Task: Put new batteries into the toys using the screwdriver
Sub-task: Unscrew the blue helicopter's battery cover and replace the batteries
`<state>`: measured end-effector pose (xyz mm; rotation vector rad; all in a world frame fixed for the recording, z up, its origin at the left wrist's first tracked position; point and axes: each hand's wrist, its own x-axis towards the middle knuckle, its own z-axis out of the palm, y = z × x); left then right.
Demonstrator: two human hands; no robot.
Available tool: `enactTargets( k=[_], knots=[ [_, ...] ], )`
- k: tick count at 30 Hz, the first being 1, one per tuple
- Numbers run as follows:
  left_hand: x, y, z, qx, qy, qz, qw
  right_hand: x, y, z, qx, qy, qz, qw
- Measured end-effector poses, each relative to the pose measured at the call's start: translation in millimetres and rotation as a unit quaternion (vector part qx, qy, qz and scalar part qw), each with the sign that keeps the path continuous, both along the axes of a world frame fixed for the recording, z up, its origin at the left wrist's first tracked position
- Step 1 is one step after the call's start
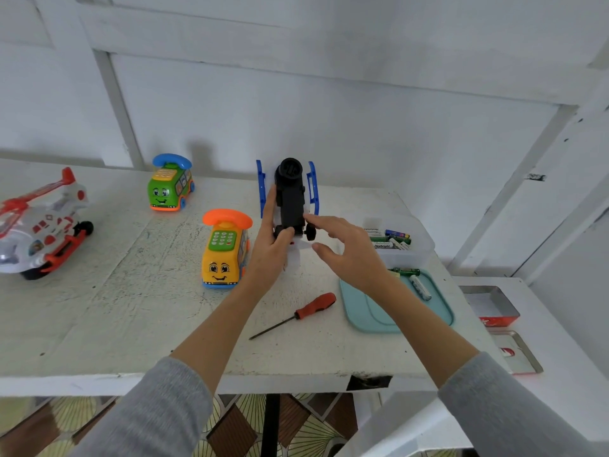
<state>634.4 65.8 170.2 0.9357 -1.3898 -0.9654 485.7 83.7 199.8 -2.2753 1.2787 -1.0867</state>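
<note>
While the left hand (268,250) grips a toy helicopter (290,199) turned belly-up, its black underside toward the camera and its blue skids (262,188) standing to either side, the right hand (349,252) hovers just beside the toy's near end with fingers spread and relaxed, holding nothing. One fingertip reaches close to the small black wheel (310,231); whether it touches cannot be told. Nearer the viewer, a screwdriver (296,314) with an orange-red handle lies free on the white worktop (115,308), its shaft pointing toward the front edge. To the right, a teal tray (365,311) carries a few loose batteries (418,285), and behind it a clear box (412,252) holds more batteries. Left of the hands stand a yellow telephone bus (224,255) with an orange handset, a green telephone bus (169,188) with a blue handset farther back, and a white-and-red helicopter (43,229) at the far left. A red tin (494,308) sits on a lower surface at right.
</note>
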Motion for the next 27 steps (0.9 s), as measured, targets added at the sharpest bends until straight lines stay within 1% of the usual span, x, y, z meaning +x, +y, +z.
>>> enactTargets(
  k=[4,6,8,10,13,16,20,22,24,25,27],
  knots=[
    [-1.7,-1.2,1.8,-0.030,0.002,0.013,0.999,-11.3,8.4,-7.7,-0.034,-0.031,-0.025,0.999],
    [-1.4,-2.6,1.5,-0.045,0.002,0.028,0.999,-18.1,12.8,-15.0,-0.059,-0.028,-0.034,0.997],
    [-0.4,-5.1,-1.1,-0.055,-0.002,0.036,0.998,-23.6,17.7,-24.3,-0.041,-0.014,-0.025,0.999],
    [0.7,-7.5,-5.2,-0.054,-0.007,0.041,0.998,-26.5,23.0,-32.5,0.012,0.018,-0.009,1.000],
    [3.0,-9.9,-9.0,-0.048,-0.013,0.044,0.998,-26.0,27.9,-43.2,0.081,0.112,0.019,0.990],
    [4.7,-12.7,-9.6,-0.039,-0.023,0.041,0.998,-21.9,29.6,-50.8,0.090,0.180,0.043,0.979],
    [2.1,-14.3,-11.8,-0.032,-0.023,0.043,0.998,-17.5,29.2,-58.8,0.070,0.204,0.019,0.976],
    [2.0,-14.5,-12.8,-0.029,-0.019,0.042,0.999,-16.2,26.9,-59.2,0.066,0.208,0.019,0.976],
    [2.1,-15.1,-13.6,-0.025,-0.022,0.041,0.999,-17.6,26.0,-54.1,0.083,0.193,0.027,0.977],
    [2.2,-16.2,-14.3,-0.026,-0.025,0.041,0.999,-19.3,26.8,-49.1,0.104,0.170,0.031,0.979],
    [1.5,-17.9,-15.1,-0.029,-0.028,0.041,0.998,-25.3,29.9,-34.2,0.162,0.096,0.032,0.982]
  ],
)
